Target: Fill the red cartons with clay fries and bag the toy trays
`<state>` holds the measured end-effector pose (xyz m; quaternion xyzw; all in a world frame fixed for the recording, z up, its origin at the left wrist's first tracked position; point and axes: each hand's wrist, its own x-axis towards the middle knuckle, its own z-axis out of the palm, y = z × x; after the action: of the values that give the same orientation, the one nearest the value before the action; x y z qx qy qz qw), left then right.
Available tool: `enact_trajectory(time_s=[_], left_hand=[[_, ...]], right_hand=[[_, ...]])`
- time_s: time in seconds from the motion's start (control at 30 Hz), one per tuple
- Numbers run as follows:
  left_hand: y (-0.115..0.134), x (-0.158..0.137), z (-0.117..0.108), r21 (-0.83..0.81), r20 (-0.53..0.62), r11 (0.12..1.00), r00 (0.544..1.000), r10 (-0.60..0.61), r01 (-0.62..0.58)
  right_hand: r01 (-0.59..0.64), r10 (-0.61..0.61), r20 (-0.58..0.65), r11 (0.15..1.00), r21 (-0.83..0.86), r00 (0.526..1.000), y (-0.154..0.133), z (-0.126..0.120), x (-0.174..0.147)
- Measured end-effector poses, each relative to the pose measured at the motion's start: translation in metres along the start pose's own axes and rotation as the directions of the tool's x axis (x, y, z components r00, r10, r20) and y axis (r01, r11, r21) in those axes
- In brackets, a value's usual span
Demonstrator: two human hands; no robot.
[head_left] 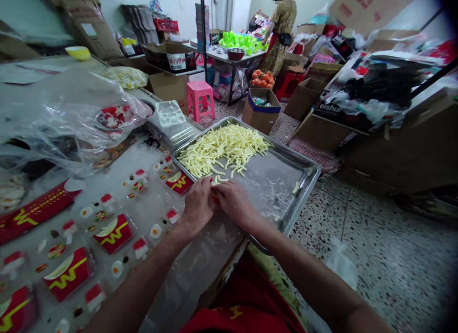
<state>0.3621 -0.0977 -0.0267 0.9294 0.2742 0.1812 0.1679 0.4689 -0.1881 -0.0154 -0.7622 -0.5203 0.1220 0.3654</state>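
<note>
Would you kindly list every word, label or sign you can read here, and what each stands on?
"eishu", ending unclear: black box at right.
"W", stylised, yellow: red cartons lying in clear packs.
Too blurred or small to read: lettering along the long red stack, red print on the upper-right cardboard, the yellow mark on the red garment.

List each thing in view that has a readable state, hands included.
Left hand: fingers curled, meeting the other hand; grip hidden.
Right hand: fingers curled; grip unclear.
Metal tray: partly covered, near right mostly bare.
Pale yellow sticks: loose, heaped.
Red cartons: lying flat, spread out.
Clear plastic bag: crumpled.
Pink stool: upright.
Blue-rimmed cardboard box: open, things inside.
</note>
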Motion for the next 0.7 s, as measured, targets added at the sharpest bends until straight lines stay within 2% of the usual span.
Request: enact_trajectory(time_s=[0.03,0.13,0.2,0.3,0.37,0.4,0.43,0.5,0.57,0.63,0.7], left_hand=[[0.000,-0.002,0.002,0.000,-0.022,1.000,1.000,0.004,-0.004],[0.000,-0.003,0.002,0.010,-0.072,1.000,0.997,0.030,-0.029],[-0.001,-0.002,0.001,-0.029,-0.091,0.998,0.995,0.046,-0.049],[-0.007,0.000,0.000,-0.152,-0.099,0.987,0.994,0.045,-0.060],[-0.011,0.003,0.000,-0.196,-0.088,0.980,0.996,0.015,-0.032],[-0.014,0.006,0.000,-0.206,-0.081,0.979,0.997,-0.013,-0.004],[-0.015,0.009,0.000,-0.218,-0.071,0.975,0.996,-0.046,0.029],[-0.019,0.017,-0.001,-0.258,-0.046,0.962,0.993,-0.108,0.092],[-0.021,0.026,-0.002,-0.304,-0.017,0.945,0.991,-0.132,0.121],[-0.023,0.035,-0.003,-0.325,0.002,0.937,0.991,-0.134,0.128],[-0.024,0.042,-0.003,-0.324,0.008,0.938,0.992,-0.128,0.124]], right_hand=[[-0.007,0.007,-0.019,1.000,0.010,1.000,-0.001,0.001,-0.002],[-0.128,0.143,-0.142,0.986,0.109,0.980,-0.005,0.004,-0.003],[-0.134,0.166,-0.162,0.972,0.191,0.973,-0.012,0.007,-0.002],[-0.003,0.013,-0.032,0.949,0.314,0.999,-0.014,0.002,0.000],[0.068,-0.086,0.038,0.937,0.344,0.996,0.001,-0.012,0.006],[0.075,-0.089,0.028,0.942,0.327,0.996,0.014,-0.021,0.011],[0.060,-0.058,-0.018,0.958,0.282,0.998,0.031,-0.031,0.017],[-0.049,0.068,-0.172,0.992,0.113,0.983,0.067,-0.045,0.033],[-0.170,0.143,-0.233,0.980,-0.099,0.962,0.097,-0.051,0.049],[-0.204,0.156,-0.188,0.940,-0.274,0.970,0.114,-0.049,0.059],[-0.177,0.148,-0.105,0.908,-0.381,0.983,0.118,-0.043,0.064]])
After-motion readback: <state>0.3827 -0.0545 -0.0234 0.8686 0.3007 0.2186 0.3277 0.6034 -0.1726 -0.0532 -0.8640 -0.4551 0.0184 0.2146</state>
